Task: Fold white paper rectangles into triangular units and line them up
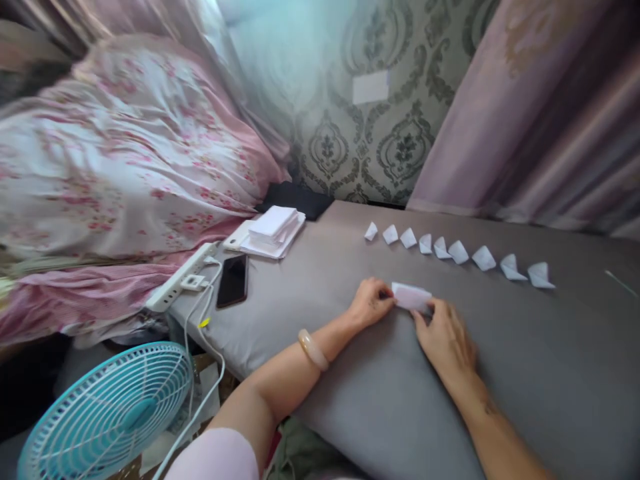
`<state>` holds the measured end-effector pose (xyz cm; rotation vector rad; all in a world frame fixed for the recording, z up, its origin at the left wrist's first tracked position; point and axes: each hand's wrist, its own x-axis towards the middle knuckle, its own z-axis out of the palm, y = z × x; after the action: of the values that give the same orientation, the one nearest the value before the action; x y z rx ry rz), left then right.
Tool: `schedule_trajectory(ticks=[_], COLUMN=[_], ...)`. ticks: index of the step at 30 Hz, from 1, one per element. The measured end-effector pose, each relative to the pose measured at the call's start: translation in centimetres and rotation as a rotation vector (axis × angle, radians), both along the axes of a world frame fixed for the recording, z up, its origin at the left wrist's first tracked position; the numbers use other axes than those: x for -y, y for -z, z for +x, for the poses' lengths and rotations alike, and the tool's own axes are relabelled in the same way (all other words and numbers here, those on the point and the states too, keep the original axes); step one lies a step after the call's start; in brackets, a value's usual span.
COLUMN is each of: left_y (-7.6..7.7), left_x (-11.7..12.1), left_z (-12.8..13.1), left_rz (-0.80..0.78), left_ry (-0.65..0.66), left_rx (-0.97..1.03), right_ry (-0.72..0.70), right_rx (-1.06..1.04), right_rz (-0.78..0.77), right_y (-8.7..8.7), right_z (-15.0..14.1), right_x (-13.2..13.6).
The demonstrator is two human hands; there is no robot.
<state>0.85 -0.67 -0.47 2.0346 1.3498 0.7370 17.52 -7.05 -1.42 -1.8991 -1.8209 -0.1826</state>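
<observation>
A small folded sheet of white paper (411, 297) is held just above the grey surface (350, 373). My left hand (373, 301) pinches its left end between thumb and fingers. At its right end, my right hand (447, 335) grips the paper with thumb below and fingers above. Beyond both hands stands a slanting row of several folded paper boats (483, 258), running from the back middle toward the right. A pale bangle (313, 350) circles my left forearm.
Left of my hands lie a dark phone (233, 281) and a stack of white paper (274, 225). A white power strip (175, 283) with cables runs along the left edge, above a turquoise fan (135, 417). A thin stick (621, 283) lies far right.
</observation>
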Motion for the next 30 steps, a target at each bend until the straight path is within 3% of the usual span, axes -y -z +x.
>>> schedule_trajectory(ticks=[4,6,14,24,27,30], left_y=[-0.2,-0.2,-0.5,0.1,-0.2,-0.8], left_x=[0.8,1.2,1.7,1.7,1.9,2.0], left_z=[-0.2,-0.3,-0.6,-1.3,-1.5,-1.8], left_rz=[0.258,0.339,0.302,0.222,0.189,0.278], left_ry=[0.043,0.040,0.147,0.161,0.154,0.146], left_rx=[0.067,0.055,-0.041,-0.277,-0.347,-0.406], right_ry=[-0.023,-0.071,-0.235,-0.427,-0.445,-0.428], right_rx=[-0.042,-0.032,-0.021,0.040,0.014,0.012], right_rz=[0.242,0.279,0.172,0.041,-0.047,-0.112], right_y=[-1.4,-1.7,-1.6,-0.3,-0.1,-0.3], right_z=[-0.7,-0.8,-0.8,-0.3,-0.2,-0.1], right_x=[0.1,0.2,0.0,-0.6,-0.4,-0.2])
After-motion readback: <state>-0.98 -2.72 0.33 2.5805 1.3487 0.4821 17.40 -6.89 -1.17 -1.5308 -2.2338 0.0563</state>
